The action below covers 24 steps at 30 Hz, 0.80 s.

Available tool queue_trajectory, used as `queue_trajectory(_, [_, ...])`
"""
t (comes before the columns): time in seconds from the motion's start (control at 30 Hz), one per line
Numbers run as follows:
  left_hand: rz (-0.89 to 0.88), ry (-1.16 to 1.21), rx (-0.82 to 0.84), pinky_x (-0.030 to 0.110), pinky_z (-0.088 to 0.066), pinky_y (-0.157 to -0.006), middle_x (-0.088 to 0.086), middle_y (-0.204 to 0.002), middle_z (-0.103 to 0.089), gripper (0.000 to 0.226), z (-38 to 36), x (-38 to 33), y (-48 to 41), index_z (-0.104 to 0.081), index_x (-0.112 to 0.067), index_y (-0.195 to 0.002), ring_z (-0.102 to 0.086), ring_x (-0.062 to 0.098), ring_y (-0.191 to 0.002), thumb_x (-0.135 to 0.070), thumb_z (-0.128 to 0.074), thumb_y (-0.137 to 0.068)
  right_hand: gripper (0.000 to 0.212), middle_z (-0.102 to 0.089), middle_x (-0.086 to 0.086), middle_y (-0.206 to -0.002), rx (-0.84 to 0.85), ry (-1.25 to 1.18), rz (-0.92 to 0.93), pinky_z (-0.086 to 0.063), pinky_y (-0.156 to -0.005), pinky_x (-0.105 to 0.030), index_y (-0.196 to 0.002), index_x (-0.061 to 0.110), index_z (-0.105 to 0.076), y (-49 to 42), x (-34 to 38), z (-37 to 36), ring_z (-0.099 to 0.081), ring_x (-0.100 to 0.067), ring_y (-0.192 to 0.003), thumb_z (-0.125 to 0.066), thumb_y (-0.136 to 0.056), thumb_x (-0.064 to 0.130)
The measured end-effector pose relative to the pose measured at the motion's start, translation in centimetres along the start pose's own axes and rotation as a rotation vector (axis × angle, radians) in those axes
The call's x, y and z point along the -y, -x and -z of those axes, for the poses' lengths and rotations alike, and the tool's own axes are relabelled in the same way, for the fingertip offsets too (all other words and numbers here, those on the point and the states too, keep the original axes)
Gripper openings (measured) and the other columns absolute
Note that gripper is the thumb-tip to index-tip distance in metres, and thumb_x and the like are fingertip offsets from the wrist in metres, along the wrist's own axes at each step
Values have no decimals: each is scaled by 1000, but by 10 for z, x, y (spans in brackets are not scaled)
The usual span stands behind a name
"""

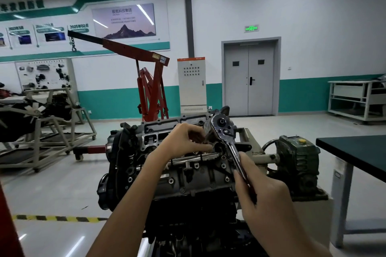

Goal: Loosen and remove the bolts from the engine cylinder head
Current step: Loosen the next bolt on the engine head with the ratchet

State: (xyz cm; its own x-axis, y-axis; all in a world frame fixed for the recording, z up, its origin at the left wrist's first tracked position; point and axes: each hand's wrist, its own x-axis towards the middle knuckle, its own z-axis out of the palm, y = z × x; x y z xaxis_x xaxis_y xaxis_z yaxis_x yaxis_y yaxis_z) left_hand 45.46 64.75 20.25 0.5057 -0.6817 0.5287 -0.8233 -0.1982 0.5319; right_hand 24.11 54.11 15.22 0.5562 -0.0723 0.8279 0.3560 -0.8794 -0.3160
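Two hands at cylinder head [194, 175]: right hand [265, 200] wraps ratchet [232, 149] handle; left hand [186, 142] curled beside ratchet head, its hold hidden.

Grey cast-metal engine cylinder head [188, 175]: centre of scene, top side up, sits on a dark engine block [188, 210], long axis running left to right. Open ports and cavities along its far upper edge. Small silver hex bolts [223, 165] dot its near face, in place. Chrome ratchet wrench [229, 148] is over the right end of the head, round drive head uppermost, handle slanting down toward near right.
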Motion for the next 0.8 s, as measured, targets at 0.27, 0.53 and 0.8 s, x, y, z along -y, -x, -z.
queue_trajectory(0.27, [-100,275,-303,13,-33,-54,-17,-52,-48,37,-49,-19,26,-53,-30,-57,-38,-4,-52,-14,-55,-90,36,-45,9,-48,-20,-88,-69,-28,-46,2,-111,8,-64,6,-8,-40,-46,8,-47,-70,-75,0])
queue_trajectory(0.53, [-106,337,-474,34,-38,-62,-15,-60,-45,21,-71,-5,25,-47,-6,-65,-39,7,-64,-5,-50,-86,26,-48,-3,-48,224,-563,-512,-42,-47,-21,-67,19,-49,29,-9,-48,-51,-14,-43,-65,-80,34])
queue_trajectory(0.8, [-104,330,-574,16,-27,-51,-14,-48,-37,40,-71,-22,29,-35,-26,-57,-29,1,-51,-17,-53,-91,39,-37,4,-38,195,-371,-482,-27,-36,-18,-50,17,-39,22,-23,-40,-33,-8,-33,-64,-80,15])
